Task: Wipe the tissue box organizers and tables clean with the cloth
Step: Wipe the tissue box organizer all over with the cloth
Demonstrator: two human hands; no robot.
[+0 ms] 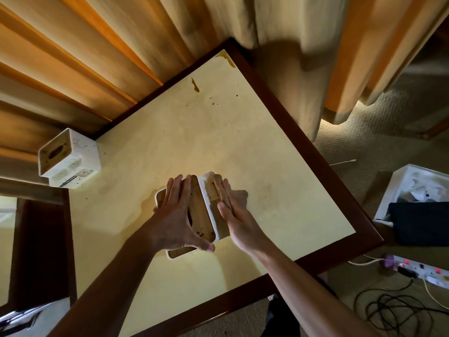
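Two hands are on the near tissue box organizer [206, 215], which sits on the tabletop [279, 166] a little toward 6 o'clock from its middle. Our left hand [175, 215] lies over the wooden lid, its fingers straight and spread, with the thumb hooked at the near white corner. Our right hand [233, 210] presses flat against the side at 3 o'clock, fingers straight, not curled round anything. We see no cloth in either hand; maybe it is hidden. A second organizer [70, 158] stands at the 9 o'clock edge, well apart. To do this step well, we think we should steady the box with the left hand and rub the speckled rim and lid firmly. The brown stains [195, 85] toward 12 o'clock probably need slow, repeated strokes.
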